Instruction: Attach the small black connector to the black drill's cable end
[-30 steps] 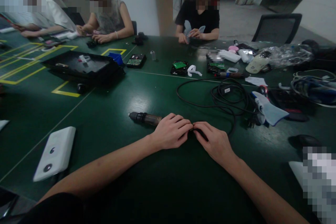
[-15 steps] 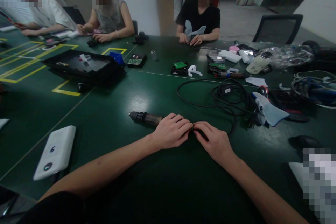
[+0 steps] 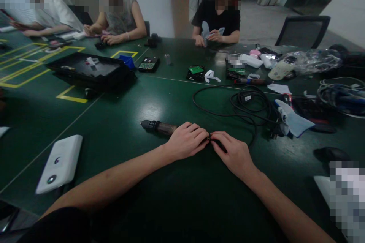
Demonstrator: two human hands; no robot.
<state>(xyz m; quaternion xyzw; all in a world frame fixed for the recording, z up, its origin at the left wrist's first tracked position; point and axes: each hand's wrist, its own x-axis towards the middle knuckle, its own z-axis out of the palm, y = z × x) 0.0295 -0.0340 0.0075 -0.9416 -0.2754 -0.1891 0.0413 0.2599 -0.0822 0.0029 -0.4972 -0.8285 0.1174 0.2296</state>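
Fine two-handed work at the rear end of the power driver [image 3: 158,126], which lies on the green table [image 3: 128,112], tip pointing left. Left hand [image 3: 188,141] drapes over the driver's back half, fingers curled, apparently gripping it; right hand [image 3: 232,153] sits just right of the driver, thumb and index pinched on a small brassy part [image 3: 209,139] at its back end. Step, as judged: handling whatever meets the driver there; looks like a connection, can't tell if being joined or parted. Next move probably calls for steady left-hand grip and fine fingertip control on the right, both pieces kept in line. Coiled black cable [image 3: 247,99] lies beyond and right of the driver; one strand runs down behind the right hand, its end out of sight. Hard to make out: driver's rear body hidden under left palm, brassy part tiny and mostly covered, dark shape below right fingers unclear. White box [image 3: 60,163] sits left of and nearer than the driver, mark reads 6 or 9. White item [image 3: 324,190] far right of the driver is cut off and pixelated.
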